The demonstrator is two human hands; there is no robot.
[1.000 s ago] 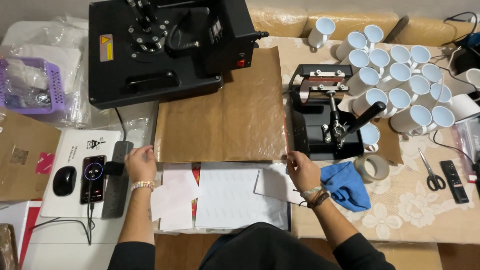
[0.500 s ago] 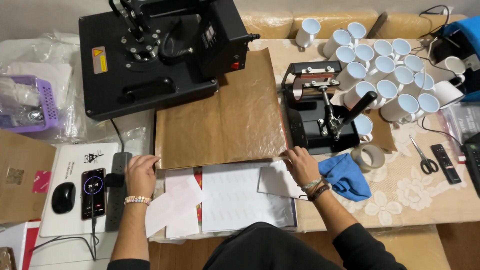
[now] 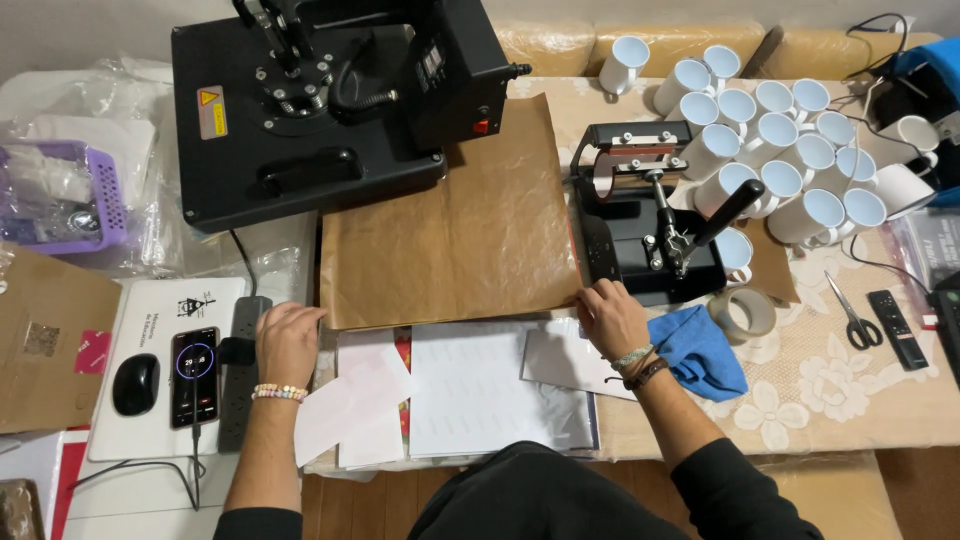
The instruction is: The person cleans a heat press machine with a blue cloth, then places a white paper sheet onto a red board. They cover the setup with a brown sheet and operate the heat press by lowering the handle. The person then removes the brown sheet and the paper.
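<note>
- large black flat heat press [image 3: 330, 100]
- cluster of white ceramic mugs [image 3: 790, 150]
- black-handled scissors [image 3: 850, 315]
- purple plastic basket [image 3: 60, 195]
- black computer mouse [image 3: 135, 384]

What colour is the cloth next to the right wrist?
The cloth is blue, seen best in the head view, just beside the right hand.

Brown paper sheet [image 3: 450, 230], black heat press [image 3: 320, 100], white mugs [image 3: 780, 150], blue cloth [image 3: 700, 350], floral-patterned beige tablecloth [image 3: 830, 390].
</note>
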